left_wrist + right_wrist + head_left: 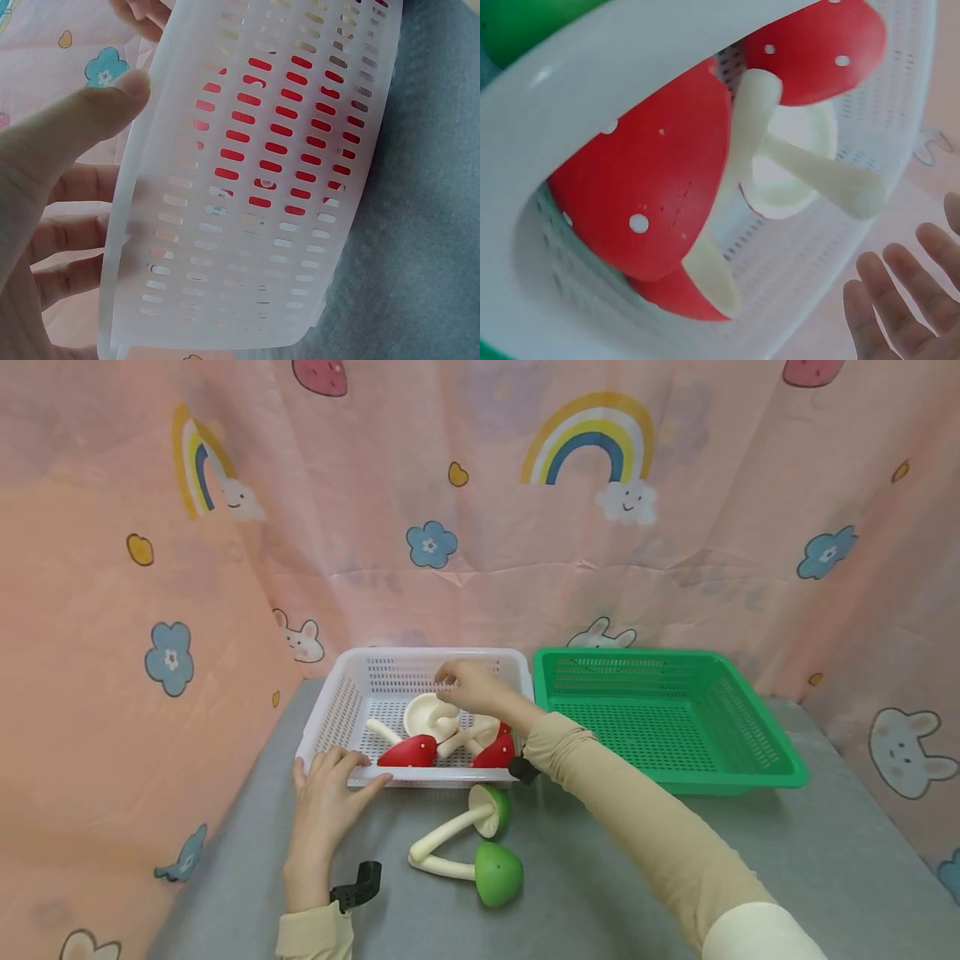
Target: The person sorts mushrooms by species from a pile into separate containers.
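Observation:
My left hand (326,806) grips the front left rim of a white perforated basket (450,775); in the left wrist view the thumb (105,112) is outside the rim, with the other fingers behind it. Several toy mushrooms with red, white-dotted caps (408,752) and cream stems lie inside. My right hand (476,687) hovers over the basket's right half. Its fingers (904,289) are spread and hold nothing in the right wrist view. Two green-capped toy mushrooms, one nearer (498,874) and one farther (491,810), lie on the table before the basket, stem ends together.
A green perforated basket (667,739) with nothing in it stands right beside the white one. Both are on a grey-covered table (600,877). A pink patterned curtain (495,602) hangs behind and around the sides.

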A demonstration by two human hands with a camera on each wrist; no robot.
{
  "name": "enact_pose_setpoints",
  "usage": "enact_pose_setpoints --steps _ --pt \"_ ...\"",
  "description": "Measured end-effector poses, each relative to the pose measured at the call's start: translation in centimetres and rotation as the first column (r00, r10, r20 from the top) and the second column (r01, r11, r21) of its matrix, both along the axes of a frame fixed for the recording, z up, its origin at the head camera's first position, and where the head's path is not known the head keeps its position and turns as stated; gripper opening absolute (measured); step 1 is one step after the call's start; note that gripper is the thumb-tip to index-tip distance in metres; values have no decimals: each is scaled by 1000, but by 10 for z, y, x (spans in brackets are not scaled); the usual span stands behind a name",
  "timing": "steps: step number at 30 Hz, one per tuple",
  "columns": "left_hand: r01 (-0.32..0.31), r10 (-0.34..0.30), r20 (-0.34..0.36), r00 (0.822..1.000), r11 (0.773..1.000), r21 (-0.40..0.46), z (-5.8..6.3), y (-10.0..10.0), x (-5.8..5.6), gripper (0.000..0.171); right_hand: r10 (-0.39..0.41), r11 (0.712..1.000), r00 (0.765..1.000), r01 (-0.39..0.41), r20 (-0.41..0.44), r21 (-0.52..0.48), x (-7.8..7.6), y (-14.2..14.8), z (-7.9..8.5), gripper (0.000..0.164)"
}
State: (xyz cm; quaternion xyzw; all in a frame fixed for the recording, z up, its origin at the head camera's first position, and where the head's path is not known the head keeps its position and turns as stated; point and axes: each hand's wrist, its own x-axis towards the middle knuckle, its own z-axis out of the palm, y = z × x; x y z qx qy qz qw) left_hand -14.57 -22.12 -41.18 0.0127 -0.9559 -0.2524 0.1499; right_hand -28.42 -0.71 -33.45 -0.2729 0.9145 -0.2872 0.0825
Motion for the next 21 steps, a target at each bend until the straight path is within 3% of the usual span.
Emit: enact_pose_setpoints --steps 9,21 --pt "5 -5 -3 1000 1000 -11 1 2 1 35 -44 998 998 43 -50 -36 15 36 10 28" --pt "12 -14 -51 999 999 -39 5 6 4 32 -175 980 985 174 1 -95 33 82 7 30"
